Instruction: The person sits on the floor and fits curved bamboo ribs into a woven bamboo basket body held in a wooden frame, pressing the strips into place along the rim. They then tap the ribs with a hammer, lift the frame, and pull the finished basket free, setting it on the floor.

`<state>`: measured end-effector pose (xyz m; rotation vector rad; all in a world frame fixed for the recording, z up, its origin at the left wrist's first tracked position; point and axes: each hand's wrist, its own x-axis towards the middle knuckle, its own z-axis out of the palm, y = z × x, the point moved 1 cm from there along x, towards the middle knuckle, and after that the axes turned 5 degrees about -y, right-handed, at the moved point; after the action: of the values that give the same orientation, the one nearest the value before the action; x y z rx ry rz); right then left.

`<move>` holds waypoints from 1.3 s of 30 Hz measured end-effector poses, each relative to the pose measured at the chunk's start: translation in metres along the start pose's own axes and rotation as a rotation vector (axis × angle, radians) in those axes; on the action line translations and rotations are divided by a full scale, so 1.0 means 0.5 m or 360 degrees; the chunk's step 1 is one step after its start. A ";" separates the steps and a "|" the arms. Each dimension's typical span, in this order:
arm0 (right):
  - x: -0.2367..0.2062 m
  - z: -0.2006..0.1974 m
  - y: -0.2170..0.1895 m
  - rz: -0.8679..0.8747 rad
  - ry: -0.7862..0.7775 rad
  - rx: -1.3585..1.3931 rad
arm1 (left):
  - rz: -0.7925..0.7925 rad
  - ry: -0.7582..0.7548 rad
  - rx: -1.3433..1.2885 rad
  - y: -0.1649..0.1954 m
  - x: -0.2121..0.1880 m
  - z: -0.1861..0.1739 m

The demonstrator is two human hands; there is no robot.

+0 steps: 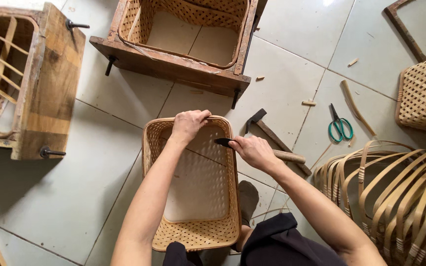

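Observation:
A rectangular woven bamboo basket (pixel 154 148) stands on the tiled floor between my knees. My left hand (pixel 188 124) grips its far rim, fingers curled over the edge. Just to the right, my right hand (pixel 255 150) holds a knife with a dark blade (pixel 223 142). The blade tip rests against the basket's right rim near the far corner.
A hammer (pixel 272 135) lies just right of the basket. Green-handled scissors (pixel 340 127) lie farther right. Two wooden box moulds (pixel 173 66) (pixel 50 83) hold baskets at the top. Bent bamboo hoops (pixel 395 182) pile at right, with another woven basket (pixel 425 93) above them.

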<state>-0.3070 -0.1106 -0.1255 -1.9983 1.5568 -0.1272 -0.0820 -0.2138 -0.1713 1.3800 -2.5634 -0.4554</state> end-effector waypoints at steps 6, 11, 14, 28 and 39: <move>-0.055 0.014 0.000 0.0027 -0.0116 -0.0104 | -0.0015 0.0033 -0.0007 0.004 0.000 0.002; -0.074 0.019 0.023 0.0088 -0.0151 -0.0077 | -0.0067 0.0015 -0.0030 0.007 0.005 -0.003; -0.081 0.025 0.030 0.0114 -0.0188 -0.0055 | -0.0049 0.0038 -0.0032 0.006 0.007 -0.003; -0.101 0.033 0.005 0.0004 -0.0138 -0.0080 | 0.0164 0.0171 0.0065 0.027 0.015 -0.009; -0.104 0.035 0.002 0.0079 -0.0168 -0.0254 | 0.0640 -0.0291 0.0364 0.100 0.050 0.056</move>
<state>-0.3168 -0.0564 -0.1259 -2.0496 1.5904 0.1241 -0.1431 -0.2037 -0.1790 0.8719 -3.0217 -0.2333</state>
